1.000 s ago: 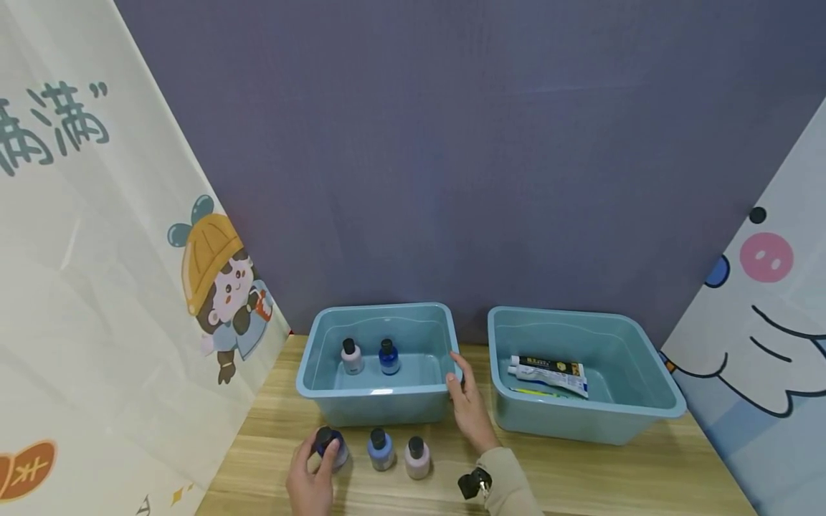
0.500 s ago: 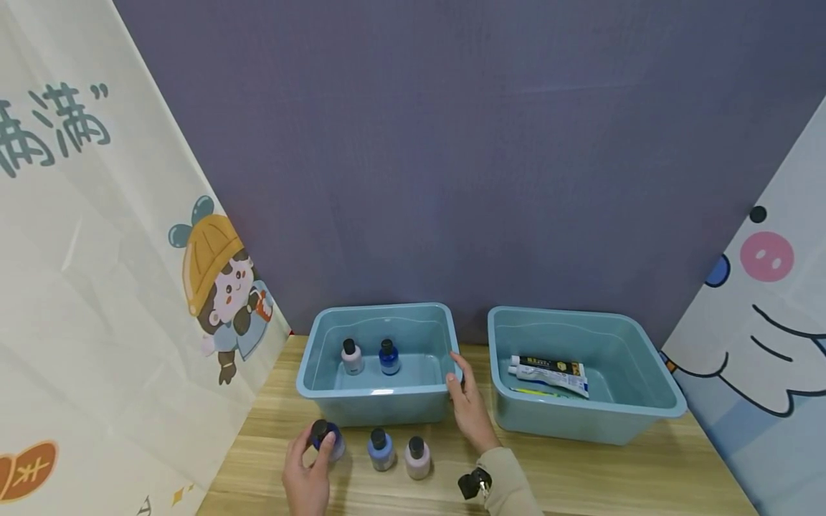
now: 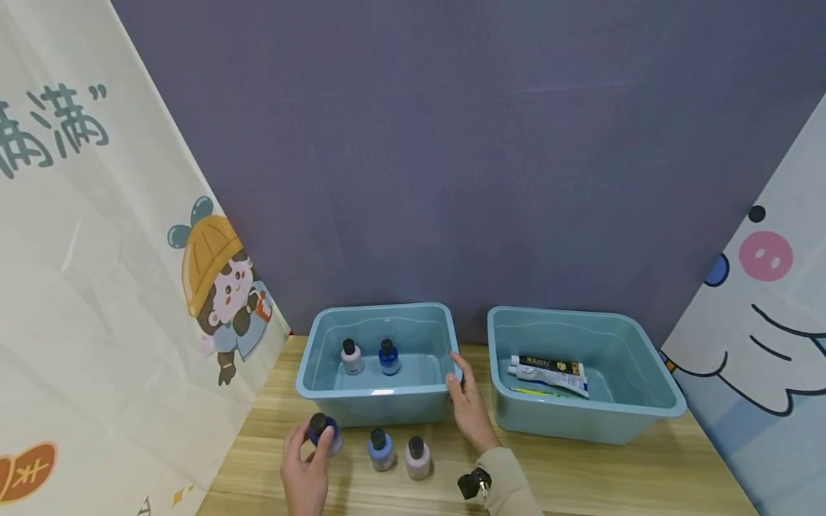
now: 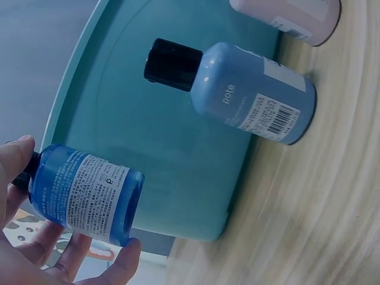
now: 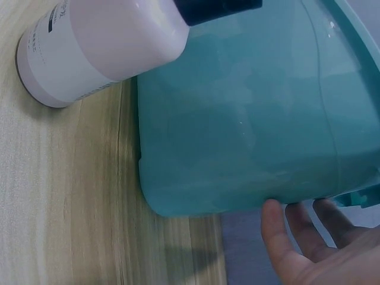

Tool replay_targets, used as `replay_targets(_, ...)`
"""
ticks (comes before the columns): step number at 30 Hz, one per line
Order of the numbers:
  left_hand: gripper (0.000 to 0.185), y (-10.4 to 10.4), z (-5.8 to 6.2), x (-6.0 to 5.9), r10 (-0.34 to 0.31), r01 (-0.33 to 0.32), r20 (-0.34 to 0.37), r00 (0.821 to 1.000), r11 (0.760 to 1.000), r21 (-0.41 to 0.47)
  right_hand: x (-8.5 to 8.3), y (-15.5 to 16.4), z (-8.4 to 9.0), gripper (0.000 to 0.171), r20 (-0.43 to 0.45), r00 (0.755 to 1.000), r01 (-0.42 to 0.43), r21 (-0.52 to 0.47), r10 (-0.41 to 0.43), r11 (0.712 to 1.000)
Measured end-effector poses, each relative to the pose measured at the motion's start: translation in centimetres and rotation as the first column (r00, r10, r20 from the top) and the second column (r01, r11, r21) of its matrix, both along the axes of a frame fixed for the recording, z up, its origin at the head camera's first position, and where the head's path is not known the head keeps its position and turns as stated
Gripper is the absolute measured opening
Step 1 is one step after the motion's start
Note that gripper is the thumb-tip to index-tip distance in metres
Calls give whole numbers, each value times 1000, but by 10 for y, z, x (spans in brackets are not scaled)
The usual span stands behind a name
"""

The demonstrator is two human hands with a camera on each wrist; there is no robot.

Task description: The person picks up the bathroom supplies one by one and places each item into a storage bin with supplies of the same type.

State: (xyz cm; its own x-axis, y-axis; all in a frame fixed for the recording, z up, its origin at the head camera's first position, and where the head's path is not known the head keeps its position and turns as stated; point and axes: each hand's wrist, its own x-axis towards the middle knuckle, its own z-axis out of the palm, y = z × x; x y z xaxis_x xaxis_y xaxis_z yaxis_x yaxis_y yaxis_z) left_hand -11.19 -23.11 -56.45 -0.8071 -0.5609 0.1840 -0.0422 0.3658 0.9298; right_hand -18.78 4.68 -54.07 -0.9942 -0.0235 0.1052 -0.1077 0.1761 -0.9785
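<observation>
Head view: my left hand (image 3: pixel 305 469) grips the dark blue bottle (image 3: pixel 335 440), slightly higher and further left than a second ago; my right hand (image 3: pixel 473 416) stays on the left bin (image 3: pixel 381 411). Left wrist view: bottle clear of the counter (image 4: pixel 314 208), outside the bin; lift judged under way. Right wrist view: extended fingers (image 5: pixel 276 228) touch the bin.

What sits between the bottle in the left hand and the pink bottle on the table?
A light blue bottle, standing on the table. The head view shows this, and so does the left wrist view.
</observation>
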Motion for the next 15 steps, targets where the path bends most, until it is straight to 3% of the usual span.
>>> replay_targets(9,43,0,9,0,-10,10,-35,999,1000,-4,0,0,-1,48,-9,1000,4,2,-3,1000)
replay_targets(15,38,0,17,0,-28,25,-95,995,999,-34,0,1,-1,48,-6,1000,-12,-4,12,1000)
